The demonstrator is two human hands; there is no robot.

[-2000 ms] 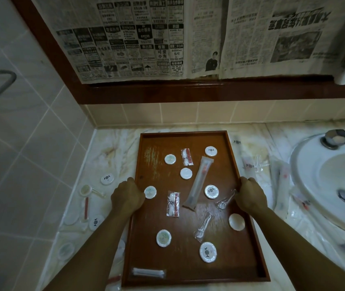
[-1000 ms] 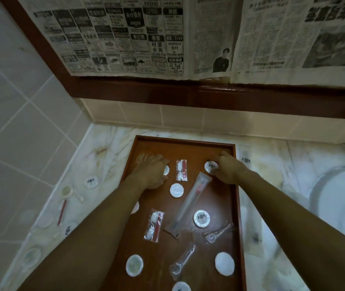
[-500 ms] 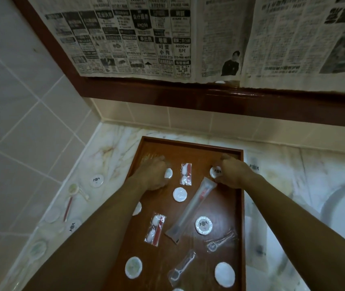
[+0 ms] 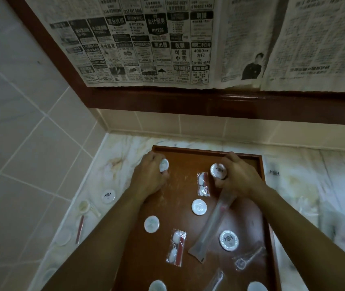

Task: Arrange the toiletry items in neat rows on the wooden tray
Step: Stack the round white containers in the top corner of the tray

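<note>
Near the far edge of the brown wooden tray (image 4: 261,171), the left hand (image 4: 148,179) and right hand (image 4: 237,178) each pinch a small, light, round white soap disc (image 4: 164,164), easiest held by its rim.

A pale marble counter (image 4: 123,152) fills the lower frame. On it lie the wooden tray (image 4: 207,151) at center, and a round packet (image 4: 108,196) and red-handled item (image 4: 80,228) at left.

Scattered white round packets (image 4: 199,207) and sachets (image 4: 176,247) — on brown wooden tray (image 4: 207,151).
</note>
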